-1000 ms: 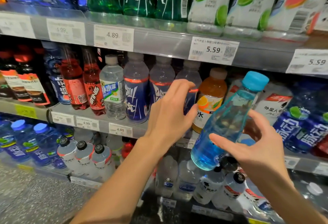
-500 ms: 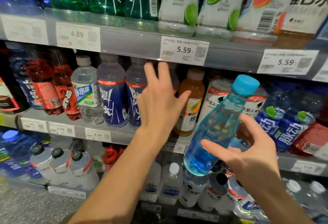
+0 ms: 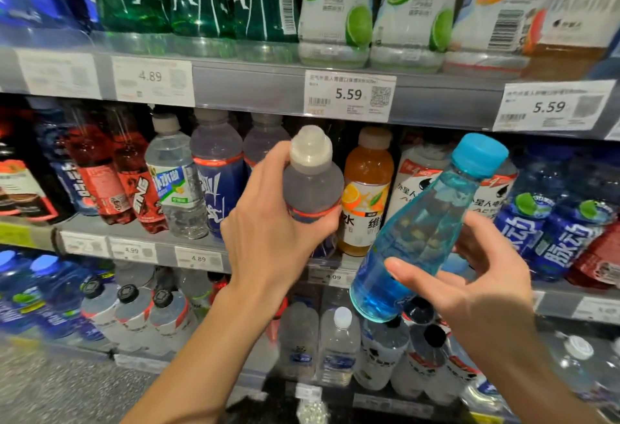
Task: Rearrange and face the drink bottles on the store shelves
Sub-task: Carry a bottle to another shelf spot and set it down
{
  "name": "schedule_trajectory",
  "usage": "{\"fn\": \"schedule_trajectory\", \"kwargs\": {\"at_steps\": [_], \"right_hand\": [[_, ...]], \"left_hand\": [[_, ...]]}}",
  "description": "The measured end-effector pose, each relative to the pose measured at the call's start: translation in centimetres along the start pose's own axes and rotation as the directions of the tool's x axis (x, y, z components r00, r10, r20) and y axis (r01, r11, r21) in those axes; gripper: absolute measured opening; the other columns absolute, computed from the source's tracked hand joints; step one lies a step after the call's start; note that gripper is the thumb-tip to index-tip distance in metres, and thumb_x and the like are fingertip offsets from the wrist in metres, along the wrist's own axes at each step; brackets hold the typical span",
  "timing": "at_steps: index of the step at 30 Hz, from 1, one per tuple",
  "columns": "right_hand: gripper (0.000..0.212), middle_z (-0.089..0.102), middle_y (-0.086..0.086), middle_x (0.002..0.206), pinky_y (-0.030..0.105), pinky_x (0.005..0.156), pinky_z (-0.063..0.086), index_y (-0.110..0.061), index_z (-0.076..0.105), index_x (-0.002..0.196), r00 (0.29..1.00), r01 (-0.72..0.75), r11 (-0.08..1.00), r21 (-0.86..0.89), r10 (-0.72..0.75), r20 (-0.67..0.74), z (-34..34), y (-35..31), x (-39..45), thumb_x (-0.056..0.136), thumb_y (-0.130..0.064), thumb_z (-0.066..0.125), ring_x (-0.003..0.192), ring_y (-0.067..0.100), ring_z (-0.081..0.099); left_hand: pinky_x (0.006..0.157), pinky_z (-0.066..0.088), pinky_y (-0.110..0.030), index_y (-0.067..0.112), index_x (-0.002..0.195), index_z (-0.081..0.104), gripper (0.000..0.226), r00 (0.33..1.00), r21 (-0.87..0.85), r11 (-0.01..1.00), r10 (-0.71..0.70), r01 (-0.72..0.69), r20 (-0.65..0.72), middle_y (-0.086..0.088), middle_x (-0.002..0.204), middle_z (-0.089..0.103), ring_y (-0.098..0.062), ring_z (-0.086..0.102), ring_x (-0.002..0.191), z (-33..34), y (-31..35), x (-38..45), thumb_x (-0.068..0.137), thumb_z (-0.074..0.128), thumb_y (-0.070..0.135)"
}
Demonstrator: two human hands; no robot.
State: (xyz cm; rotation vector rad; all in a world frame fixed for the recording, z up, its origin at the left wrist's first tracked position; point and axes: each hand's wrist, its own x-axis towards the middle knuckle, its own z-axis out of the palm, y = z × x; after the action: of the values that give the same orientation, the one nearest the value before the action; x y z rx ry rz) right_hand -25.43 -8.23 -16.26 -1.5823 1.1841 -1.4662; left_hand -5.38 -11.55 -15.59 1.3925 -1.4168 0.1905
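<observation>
A: What are the hands doing?

B: The left hand [image 3: 268,232] is wrapped round a grey bottle [image 3: 313,185] with a pale cap, at the front of the middle shelf [image 3: 553,303], beside an orange bottle [image 3: 367,188]. The right hand [image 3: 476,286] pinches a blue bottle [image 3: 412,235] low on its body, tilted, out in front of the shelf.

A: How will they handle?

B: Both look full, so probably weighty. Smooth plastic, likely slippery. The blue one tapers to its cap, so I'd hold the wide base; the grey one at its waist.
</observation>
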Motion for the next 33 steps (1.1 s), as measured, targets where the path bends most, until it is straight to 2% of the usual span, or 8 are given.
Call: {"fn": "schedule_trajectory", "kwargs": {"at_steps": [5, 8, 10, 17, 21, 25, 28, 33], "right_hand": [[0.048, 0.073, -0.008, 0.1, 0.017, 0.072, 0.058, -0.023, 0.065, 0.104, 0.999, 0.025, 0.999, 0.023, -0.024, -0.039, 1.0, -0.3, 0.0, 0.063, -0.012, 0.088, 0.098, 0.008, 0.068], [0.048, 0.072, -0.013, 0.099, 0.01, 0.07, 0.054, -0.025, 0.065, 0.105, 0.998, 0.042, 0.999, 0.029, -0.04, -0.057, 1.7, -0.6, 0.0, 0.062, -0.02, 0.086, 0.096, 0.002, 0.066], [0.05, 0.072, -0.016, 0.099, 0.01, 0.071, 0.054, -0.027, 0.064, 0.106, 0.998, 0.037, 0.998, 0.047, -0.035, -0.055, 2.2, -0.7, 0.0, 0.061, -0.021, 0.085, 0.097, -0.002, 0.066], [0.058, 0.072, -0.014, 0.103, 0.016, 0.079, 0.057, -0.025, 0.06, 0.112, 0.998, 0.005, 0.997, 0.074, -0.001, -0.06, 4.3, -0.3, 0.6, 0.061, -0.019, 0.087, 0.101, 0.001, 0.068], [0.064, 0.07, -0.014, 0.107, 0.024, 0.083, 0.059, -0.031, 0.058, 0.114, 0.997, -0.003, 0.998, 0.06, 0.008, -0.073, 6.3, -0.3, 1.7, 0.062, -0.011, 0.09, 0.101, -0.003, 0.067], [0.067, 0.066, -0.017, 0.116, 0.033, 0.089, 0.058, -0.031, 0.057, 0.119, 0.999, 0.033, 0.999, 0.029, -0.033, -0.019, 8.3, -0.5, 2.8, 0.065, -0.012, 0.09, 0.108, -0.006, 0.062], [0.07, 0.062, -0.021, 0.118, 0.013, 0.082, 0.054, -0.029, 0.054, 0.126, 0.996, 0.091, 0.995, -0.032, -0.091, 0.003, 9.5, -0.2, 3.7, 0.068, -0.013, 0.089, 0.106, -0.014, 0.058], [0.068, 0.059, -0.03, 0.113, 0.018, 0.085, 0.051, -0.033, 0.053, 0.124, 0.993, 0.112, 0.983, -0.146, -0.118, -0.031, 11.0, 1.8, 4.9, 0.068, -0.021, 0.09, 0.107, -0.006, 0.06]], "left_hand": [[0.078, 0.053, -0.039, 0.034, 0.133, 0.046, 0.08, 0.996, -0.038, 0.997, 0.072, -0.074, -0.052, 0.014, 0.113, 0.063, -0.016, 0.062, 0.096, -2.0, -2.1, -1.1, 0.064, 0.083, 0.052], [0.095, 0.049, -0.02, 0.024, 0.136, 0.047, 0.081, 0.984, -0.14, 0.983, 0.094, -0.116, -0.152, 0.022, 0.127, 0.052, 0.004, 0.055, 0.115, -3.3, -2.9, -1.5, 0.067, 0.085, 0.044], [0.089, 0.05, -0.01, 0.019, 0.139, 0.048, 0.083, 0.977, -0.15, 0.982, 0.085, -0.116, -0.198, 0.017, 0.131, 0.056, 0.013, 0.054, 0.111, -4.5, -3.5, -1.6, 0.069, 0.086, 0.04], [0.088, 0.053, -0.014, 0.007, 0.136, 0.056, 0.079, 0.982, -0.043, 0.994, 0.092, -0.1, -0.162, 0.01, 0.128, 0.058, 0.018, 0.054, 0.11, -7.6, -6.5, -2.4, 0.069, 0.083, 0.038], [0.088, 0.05, -0.01, -0.001, 0.129, 0.061, 0.074, 0.987, 0.006, 0.998, 0.07, -0.07, -0.144, -0.002, 0.117, 0.066, -0.001, 0.058, 0.101, -8.6, -7.6, -3.0, 0.072, 0.079, 0.042], [0.085, 0.045, 0.0, 0.007, 0.129, 0.059, 0.071, 0.982, -0.021, 0.999, 0.032, -0.037, -0.185, 0.002, 0.114, 0.063, 0.001, 0.055, 0.098, -9.3, -7.6, -2.6, 0.071, 0.076, 0.045], [0.084, 0.05, -0.006, 0.012, 0.131, 0.057, 0.072, 0.976, -0.066, 0.998, 0.0, -0.014, -0.217, 0.003, 0.118, 0.063, 0.0, 0.057, 0.101, -9.5, -7.7, -2.3, 0.07, 0.078, 0.045], [0.079, 0.056, -0.024, 0.011, 0.131, 0.06, 0.073, 0.975, -0.047, 0.999, -0.025, 0.015, -0.222, 0.0, 0.119, 0.067, -0.004, 0.062, 0.1, -9.7, -8.0, -2.0, 0.067, 0.085, 0.038]]}}
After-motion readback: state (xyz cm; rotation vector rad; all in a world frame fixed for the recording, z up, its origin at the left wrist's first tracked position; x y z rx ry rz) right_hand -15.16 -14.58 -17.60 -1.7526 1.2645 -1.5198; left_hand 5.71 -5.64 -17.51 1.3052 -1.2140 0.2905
